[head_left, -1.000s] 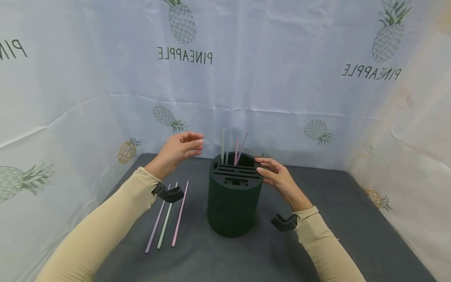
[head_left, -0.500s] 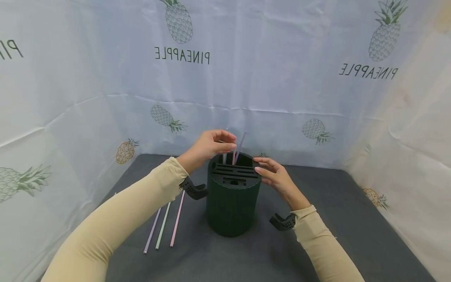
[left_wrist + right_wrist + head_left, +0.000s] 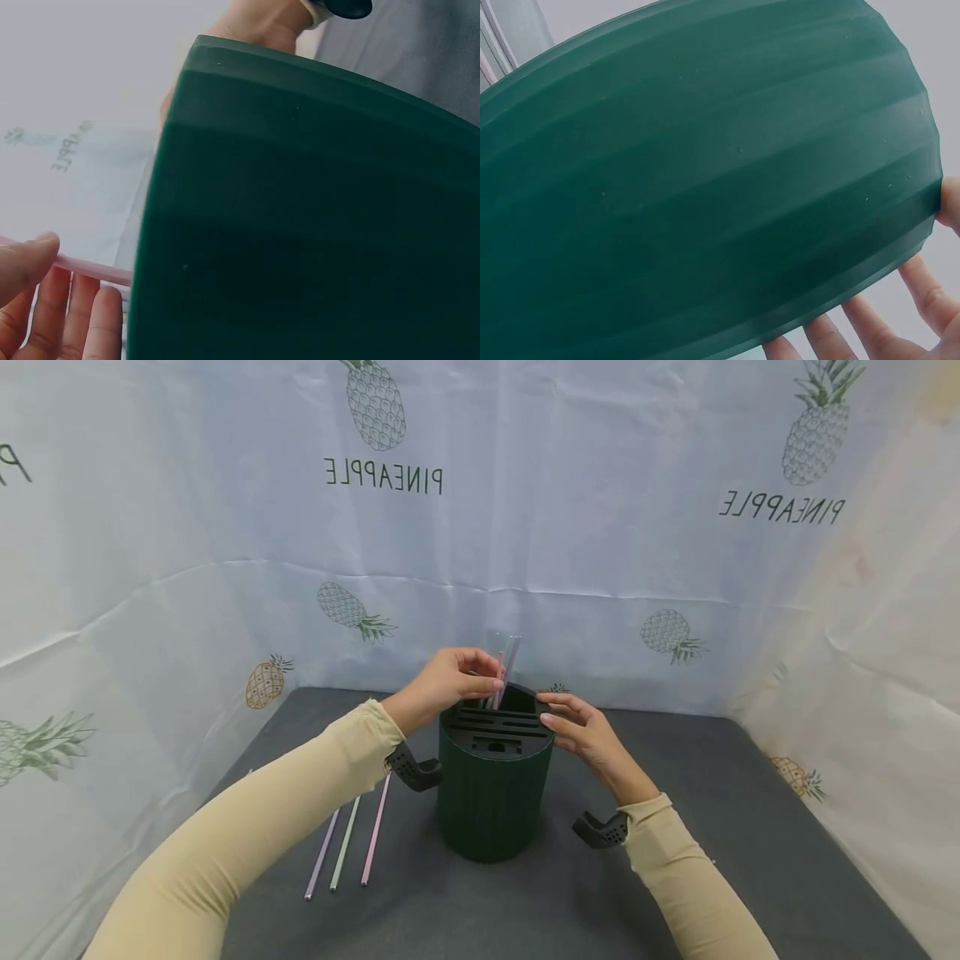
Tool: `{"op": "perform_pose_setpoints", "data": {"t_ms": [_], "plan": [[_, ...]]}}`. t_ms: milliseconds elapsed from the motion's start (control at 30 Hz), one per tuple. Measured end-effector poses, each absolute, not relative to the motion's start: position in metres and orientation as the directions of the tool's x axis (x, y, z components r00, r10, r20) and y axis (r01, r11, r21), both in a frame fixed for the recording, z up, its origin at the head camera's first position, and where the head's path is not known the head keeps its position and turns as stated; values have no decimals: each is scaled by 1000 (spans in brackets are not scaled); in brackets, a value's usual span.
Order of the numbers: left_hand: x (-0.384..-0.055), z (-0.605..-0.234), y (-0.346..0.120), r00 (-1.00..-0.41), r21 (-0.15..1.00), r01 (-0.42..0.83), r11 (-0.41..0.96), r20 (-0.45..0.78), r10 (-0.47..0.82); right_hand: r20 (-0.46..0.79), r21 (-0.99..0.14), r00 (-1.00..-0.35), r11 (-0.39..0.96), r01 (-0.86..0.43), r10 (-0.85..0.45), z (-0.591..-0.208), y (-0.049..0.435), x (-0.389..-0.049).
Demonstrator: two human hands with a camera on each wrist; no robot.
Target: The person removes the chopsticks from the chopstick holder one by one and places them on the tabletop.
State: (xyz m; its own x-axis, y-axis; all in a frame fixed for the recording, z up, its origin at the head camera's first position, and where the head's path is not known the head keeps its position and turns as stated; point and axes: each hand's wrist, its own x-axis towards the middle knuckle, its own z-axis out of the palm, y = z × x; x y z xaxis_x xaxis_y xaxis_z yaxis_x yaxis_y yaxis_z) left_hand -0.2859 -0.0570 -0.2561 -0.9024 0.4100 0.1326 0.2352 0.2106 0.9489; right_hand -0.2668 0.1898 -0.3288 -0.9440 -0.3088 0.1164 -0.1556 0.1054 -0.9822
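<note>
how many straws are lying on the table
3 visible, side by side left of the green holder: a purple straw, a green straw and a pink straw. The left sleeve may hide others.

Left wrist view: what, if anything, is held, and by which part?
The left hand pinches a pink straw by the section sticking out of the green knife holder.

The big round dark green tub (image 3: 491, 810) looks like plastic, smooth with long flat ridges and a little shine. Its flat black top (image 3: 458, 739) looks like dull plastic. The thin pink straw (image 3: 97, 268) is smooth and a bit shiny. The dark grey tabletop (image 3: 465, 914) looks dull. The white pineapple-print sheet (image 3: 562, 556) is crinkly cloth. The cream sleeves (image 3: 300, 810) are cloth, wrinkled and not shiny.
</note>
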Motion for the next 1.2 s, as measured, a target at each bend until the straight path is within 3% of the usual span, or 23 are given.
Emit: {"op": "perform_pose_setpoints", "data": {"t_ms": [167,300,533,700,833,1033,1200], "plan": [[-285,-253,-57,-910,955,222,194,132,393,123,-982,-942,100,-162,-311,-329,189,-267],[-284,-245,-60,-914,971,215,106,162,371,128,-980,-940,103,-168,-317,-329,189,-267],[-279,-209,-78,-899,940,286,-185,330,286,133,-980,-937,101,-173,-323,-330,190,-267],[-276,-174,-102,-887,830,353,-433,444,128,133,-979,-938,104,-174,-321,-330,191,-267],[-274,-154,-126,-878,732,394,-555,479,8,136,-978,-938,106,-178,-320,-330,192,-268],[-273,-151,-166,-899,684,386,-620,431,-84,135,-978,-939,107,-177,-316,-331,192,-267],[-280,-180,-200,-937,767,334,-548,335,-102,135,-979,-939,101,-174,-315,-331,191,-266]]}}
